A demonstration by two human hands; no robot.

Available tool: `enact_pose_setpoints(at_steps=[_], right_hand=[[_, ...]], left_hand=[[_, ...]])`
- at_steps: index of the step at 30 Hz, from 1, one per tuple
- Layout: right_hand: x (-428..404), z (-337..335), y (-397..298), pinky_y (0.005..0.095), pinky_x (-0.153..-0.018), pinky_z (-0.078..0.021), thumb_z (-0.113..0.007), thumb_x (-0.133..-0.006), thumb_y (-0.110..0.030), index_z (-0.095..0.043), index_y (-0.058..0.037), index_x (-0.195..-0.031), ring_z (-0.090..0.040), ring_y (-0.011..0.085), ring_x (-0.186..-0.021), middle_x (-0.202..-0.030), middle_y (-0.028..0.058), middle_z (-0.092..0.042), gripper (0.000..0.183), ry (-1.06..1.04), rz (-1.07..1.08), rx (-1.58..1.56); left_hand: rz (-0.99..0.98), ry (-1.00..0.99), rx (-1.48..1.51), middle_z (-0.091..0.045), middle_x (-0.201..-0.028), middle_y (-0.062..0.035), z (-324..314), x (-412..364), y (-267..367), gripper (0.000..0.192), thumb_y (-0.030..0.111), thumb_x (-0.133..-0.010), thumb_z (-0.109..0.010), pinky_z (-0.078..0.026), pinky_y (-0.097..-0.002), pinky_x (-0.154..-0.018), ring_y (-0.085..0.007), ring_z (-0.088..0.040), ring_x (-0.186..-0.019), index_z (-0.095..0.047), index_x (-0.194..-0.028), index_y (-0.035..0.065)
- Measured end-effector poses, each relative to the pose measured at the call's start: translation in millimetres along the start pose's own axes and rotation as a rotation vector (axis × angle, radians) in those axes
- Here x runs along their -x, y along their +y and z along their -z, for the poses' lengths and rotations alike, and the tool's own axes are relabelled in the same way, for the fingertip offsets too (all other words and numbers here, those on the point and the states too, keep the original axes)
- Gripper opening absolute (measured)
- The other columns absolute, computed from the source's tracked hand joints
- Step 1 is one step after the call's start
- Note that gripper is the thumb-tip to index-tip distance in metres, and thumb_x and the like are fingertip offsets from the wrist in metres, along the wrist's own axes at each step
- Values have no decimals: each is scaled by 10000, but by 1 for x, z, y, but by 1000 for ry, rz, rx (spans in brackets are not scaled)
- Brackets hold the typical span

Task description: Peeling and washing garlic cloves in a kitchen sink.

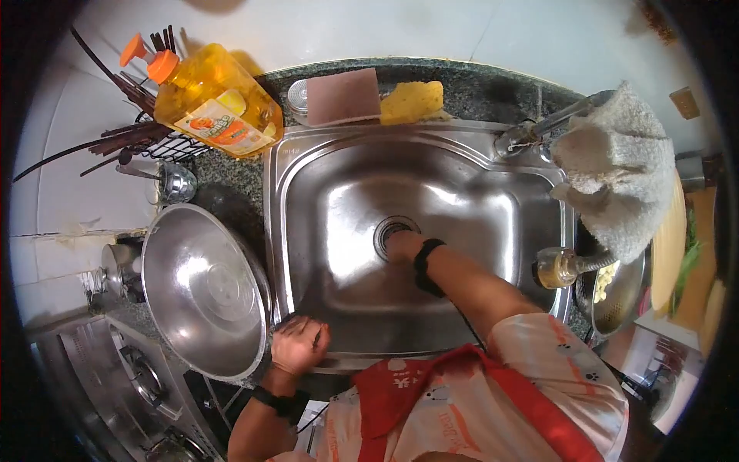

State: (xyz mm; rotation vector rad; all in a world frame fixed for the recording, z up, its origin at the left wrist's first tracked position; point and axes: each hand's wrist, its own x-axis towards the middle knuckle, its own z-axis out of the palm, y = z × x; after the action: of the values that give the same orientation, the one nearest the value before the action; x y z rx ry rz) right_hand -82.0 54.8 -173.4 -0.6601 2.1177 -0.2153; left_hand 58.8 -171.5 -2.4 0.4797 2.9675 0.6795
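Observation:
A stainless steel sink (358,312) lies in front of me, its basin wet and shiny. My right hand (404,245) reaches down into the round drain (381,234) at the basin's middle. Its fingers are hidden inside the opening, so what they touch does not show. At the sink's front left corner is my left hand (297,345), the fingers curled over or beside the rim. A dark gap shows between thumb and fingers; I cannot make out anything held there. Each wrist wears a dark band.
Left of the sink, a large steel bowl (202,289) leans tilted. Behind stand an orange dish-soap pump bottle (213,104), a pinkish-brown scouring pad (343,96) and a yellow sponge (411,101). A white towel (620,167) drapes over the faucet (519,136); a spray head (555,267) juts over the right rim.

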Motion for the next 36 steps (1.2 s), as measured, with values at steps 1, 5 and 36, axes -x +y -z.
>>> enact_pose_setpoints(at_steps=[1, 5, 36], right_hand=[[0, -1, 0, 381, -748, -455, -515, -655, -167, -637, -11, -817, -585, 317, -832, -903, 189, -597, 255, 28, 22, -14], [4, 0, 10, 380, -732, -453, -515, -657, -182, -631, -12, -799, -583, 319, -821, -881, 193, -597, 250, -58, 112, -53], [46, 4, 33, 342, -611, -411, -474, -758, -189, -582, -63, -828, -515, 189, -660, -757, 98, -575, 181, 55, 239, -334]], left_hand=[[0, 13, 7, -530, -586, -89, 0, 0, 0, 99, 90, -661, -602, -446, -352, -495, -259, -538, -539, -522, -610, 60], [2, 28, 25, -524, -572, -90, -2, 0, 1, 99, 87, -665, -598, -441, -355, -487, -259, -534, -530, -525, -607, 54], [-4, 42, -39, -530, -588, -93, 1, 3, 4, 113, 121, -690, -565, -454, -354, -514, -264, -538, -540, -514, -610, 61]])
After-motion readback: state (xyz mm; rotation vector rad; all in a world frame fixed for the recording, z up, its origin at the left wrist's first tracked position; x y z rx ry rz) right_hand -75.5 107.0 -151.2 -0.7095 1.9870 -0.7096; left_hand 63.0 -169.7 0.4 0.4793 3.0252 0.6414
